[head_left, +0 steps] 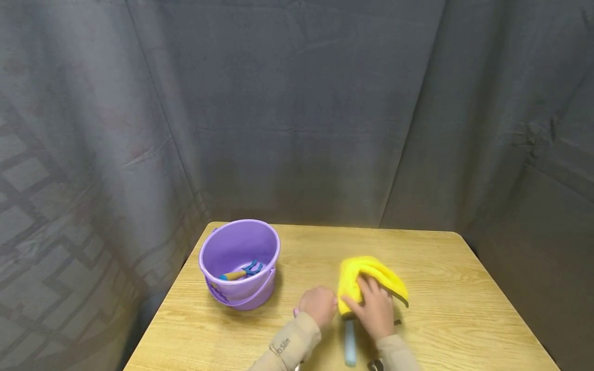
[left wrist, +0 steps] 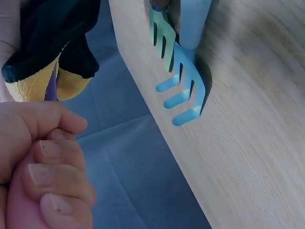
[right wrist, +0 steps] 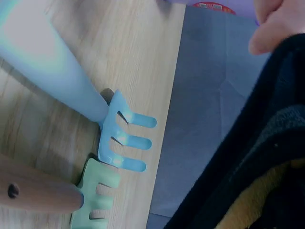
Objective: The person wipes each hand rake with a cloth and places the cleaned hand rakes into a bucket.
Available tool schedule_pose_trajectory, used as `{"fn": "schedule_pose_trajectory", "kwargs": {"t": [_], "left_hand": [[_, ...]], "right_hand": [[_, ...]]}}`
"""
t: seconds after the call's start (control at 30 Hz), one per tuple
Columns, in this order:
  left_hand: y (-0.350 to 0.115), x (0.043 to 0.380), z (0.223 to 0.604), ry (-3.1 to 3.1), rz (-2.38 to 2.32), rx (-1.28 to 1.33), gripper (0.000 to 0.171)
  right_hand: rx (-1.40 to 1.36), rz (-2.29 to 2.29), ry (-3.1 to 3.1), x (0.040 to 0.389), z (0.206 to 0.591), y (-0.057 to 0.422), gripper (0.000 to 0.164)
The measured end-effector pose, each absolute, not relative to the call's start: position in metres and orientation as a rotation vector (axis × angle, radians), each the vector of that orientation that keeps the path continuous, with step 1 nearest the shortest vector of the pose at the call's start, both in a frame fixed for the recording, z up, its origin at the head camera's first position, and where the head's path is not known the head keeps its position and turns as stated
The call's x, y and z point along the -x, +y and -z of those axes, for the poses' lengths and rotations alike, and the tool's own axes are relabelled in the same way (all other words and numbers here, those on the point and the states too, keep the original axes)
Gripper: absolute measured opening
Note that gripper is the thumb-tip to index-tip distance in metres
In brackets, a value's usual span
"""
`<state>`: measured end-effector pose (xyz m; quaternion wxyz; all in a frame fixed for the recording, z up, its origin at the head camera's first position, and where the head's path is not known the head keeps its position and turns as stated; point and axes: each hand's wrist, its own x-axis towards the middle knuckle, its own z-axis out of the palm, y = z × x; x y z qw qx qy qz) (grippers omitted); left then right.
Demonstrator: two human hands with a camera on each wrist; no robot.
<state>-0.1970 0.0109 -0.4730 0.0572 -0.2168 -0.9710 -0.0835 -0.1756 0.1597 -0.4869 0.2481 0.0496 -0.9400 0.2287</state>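
My left hand (head_left: pixel 317 305) grips the handle of a small hand tool; a pinkish-purple end (head_left: pixel 296 312) of it sticks out beside the fist. Its purple head (left wrist: pixel 50 88) runs into a folded yellow cloth (head_left: pixel 352 278) with a dark trim or reverse side, so the head's shape is hidden. On the other side, my right hand (head_left: pixel 377 309) holds the cloth around the tool, thumb and fingers bent over it. Below the hands lies a light blue hand rake (right wrist: pixel 125 138), tines toward the table edge. Close beside it is a green rake (right wrist: pixel 97 191) with a brown handle.
A purple bucket (head_left: pixel 238 296) stands at the back left of the wooden table (head_left: pixel 464 309). Inside it lies a blue hand fork (head_left: pixel 250 269) with a yellowish handle. Grey curtains (head_left: pixel 297 103) hang behind the table and along both sides.
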Motion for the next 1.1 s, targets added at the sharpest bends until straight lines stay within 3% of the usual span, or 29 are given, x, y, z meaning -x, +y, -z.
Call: {"fn": "schedule_pose_trajectory", "kwargs": {"t": [0.23, 0.4, 1.1], "left_hand": [[0.012, 0.192, 0.471, -2.925, 0.259, 0.721, 0.036], [0.017, 0.191, 0.469, -2.920, 0.226, 0.732, 0.032], [0.023, 0.190, 0.466, -2.930, 0.295, 0.736, 0.030]], "right_hand": [[-0.172, -0.655, -2.419, 0.175, 0.486, 0.160, 0.051], [-0.194, -0.679, -2.300, 0.177, 0.488, 0.165, 0.045], [-0.116, -0.722, -2.144, 0.193, 0.490, 0.173, 0.034]]}}
